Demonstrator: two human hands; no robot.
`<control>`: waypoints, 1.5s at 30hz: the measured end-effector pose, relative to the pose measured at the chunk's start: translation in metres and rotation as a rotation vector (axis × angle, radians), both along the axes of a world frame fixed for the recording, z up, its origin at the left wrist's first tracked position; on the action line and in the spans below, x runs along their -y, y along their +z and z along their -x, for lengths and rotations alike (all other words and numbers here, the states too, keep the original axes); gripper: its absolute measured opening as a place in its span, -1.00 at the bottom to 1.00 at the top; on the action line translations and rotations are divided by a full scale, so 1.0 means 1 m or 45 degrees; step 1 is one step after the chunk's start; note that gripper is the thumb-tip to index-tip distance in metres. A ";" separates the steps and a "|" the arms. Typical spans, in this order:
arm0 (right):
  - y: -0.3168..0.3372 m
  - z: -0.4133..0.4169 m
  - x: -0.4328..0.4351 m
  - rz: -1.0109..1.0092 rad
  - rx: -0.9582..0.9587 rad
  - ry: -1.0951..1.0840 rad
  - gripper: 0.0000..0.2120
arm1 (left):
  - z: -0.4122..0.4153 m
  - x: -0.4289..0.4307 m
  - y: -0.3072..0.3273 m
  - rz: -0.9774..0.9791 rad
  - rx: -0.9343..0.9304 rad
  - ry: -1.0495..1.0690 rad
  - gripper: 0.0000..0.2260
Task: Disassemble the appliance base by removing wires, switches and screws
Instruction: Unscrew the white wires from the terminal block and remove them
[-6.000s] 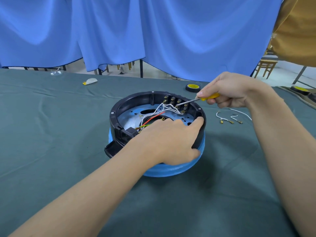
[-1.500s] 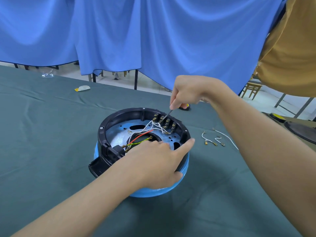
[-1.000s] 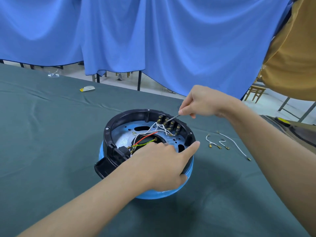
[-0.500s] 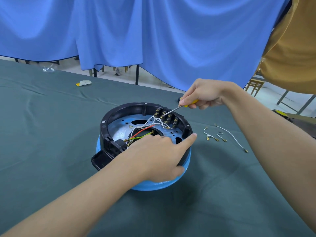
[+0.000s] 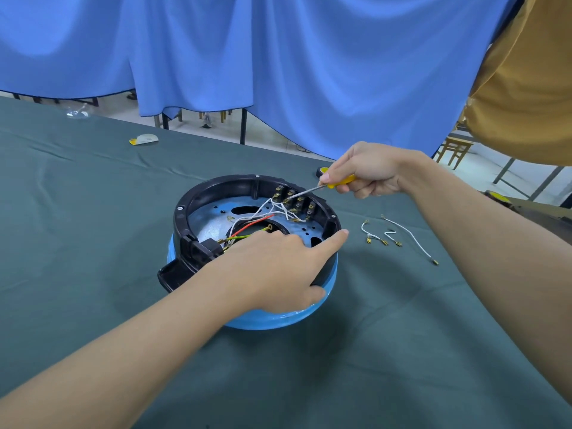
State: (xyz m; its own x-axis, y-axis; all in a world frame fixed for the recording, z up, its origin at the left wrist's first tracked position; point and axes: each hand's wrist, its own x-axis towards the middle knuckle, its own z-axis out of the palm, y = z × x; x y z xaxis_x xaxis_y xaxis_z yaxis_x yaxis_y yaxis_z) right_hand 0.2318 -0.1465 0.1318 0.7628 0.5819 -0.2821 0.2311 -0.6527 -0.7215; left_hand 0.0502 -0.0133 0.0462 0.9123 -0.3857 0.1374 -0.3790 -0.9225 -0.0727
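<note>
The round appliance base (image 5: 185,221), black-rimmed over a blue shell, lies upside down on the green cloth. Inside it, white, red and yellow-green wires (image 5: 263,216) run to a row of switch terminals (image 5: 295,201) at the far rim. My left hand (image 5: 278,270) grips the near right rim, thumb on the blue shell and index finger stretched along the edge. My right hand (image 5: 365,170) holds a yellow-handled screwdriver (image 5: 337,182), its metal tip at the terminals.
Three loose white wires (image 5: 390,235) with brass ends lie on the cloth right of the base. A yellow-and-black roll (image 5: 322,171) sits behind my right hand. A small white-and-yellow object (image 5: 144,139) lies far left. A person in a mustard shirt (image 5: 526,78) stands at right.
Over the last second my right hand shifted the screwdriver slightly along the terminal row, tip staying at the switches. My left hand kept its hold on the rim.
</note>
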 end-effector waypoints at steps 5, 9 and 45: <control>-0.009 0.024 0.004 0.004 0.478 0.068 -0.89 | -0.001 -0.002 -0.002 0.034 0.007 0.005 -0.33; -0.017 0.043 0.005 0.154 0.934 0.168 -0.84 | -0.002 -0.001 -0.003 0.044 0.035 -0.009 -0.33; -0.019 0.043 0.005 0.038 0.791 0.129 -0.86 | -0.003 -0.002 -0.005 0.031 0.042 -0.012 -0.33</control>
State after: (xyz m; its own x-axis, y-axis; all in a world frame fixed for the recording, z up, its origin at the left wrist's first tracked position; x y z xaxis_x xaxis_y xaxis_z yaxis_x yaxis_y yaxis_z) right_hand 0.1886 -0.1519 0.1132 0.7308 0.6588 0.1786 0.6632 -0.6232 -0.4146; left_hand 0.0531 -0.0114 0.0412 0.9036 -0.3903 0.1768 -0.3853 -0.9206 -0.0631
